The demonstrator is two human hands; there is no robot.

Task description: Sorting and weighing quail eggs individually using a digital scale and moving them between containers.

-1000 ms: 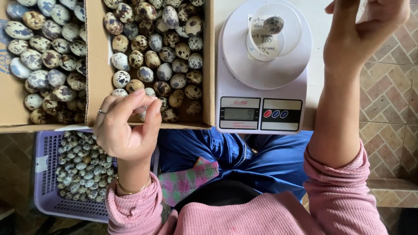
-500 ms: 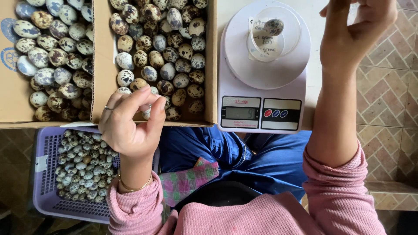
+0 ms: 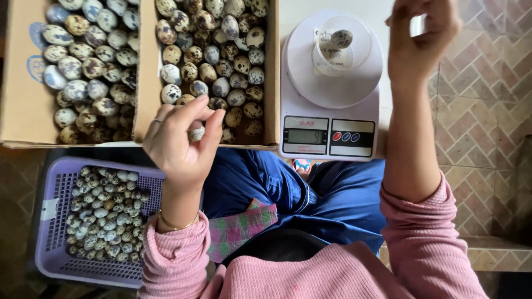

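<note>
A speckled quail egg (image 3: 196, 133) sits pinched between the thumb and fingertips of the left hand (image 3: 180, 141), which hovers over the near edge of the middle cardboard box (image 3: 145, 83); the fingers are curled together around the egg, the wrist wears a thin gold bangle (image 3: 176, 226), and the pink sleeve (image 3: 177, 260) ends just below it; the right hand (image 3: 421, 36) is raised beside the far right corner of the white kitchen scale (image 3: 331, 97), its fingers bent loosely inward, and whether anything lies inside them I cannot tell; on the scale's round platform stands a small clear cup (image 3: 338, 44) with a single speckled egg (image 3: 342, 39) in it, and the grey display faces the person at the scale's near edge; the middle box is packed with mottled eggs, and a second cardboard box (image 3: 22, 111) to its left holds more, many of them bluish; below the boxes, near the left knee, a lilac plastic basket (image 3: 55, 221) holds a heap of smaller-looking spotted eggs; blue trousers (image 3: 310, 194) and a patch of checked cloth (image 3: 244, 227) fill the lap.
</note>
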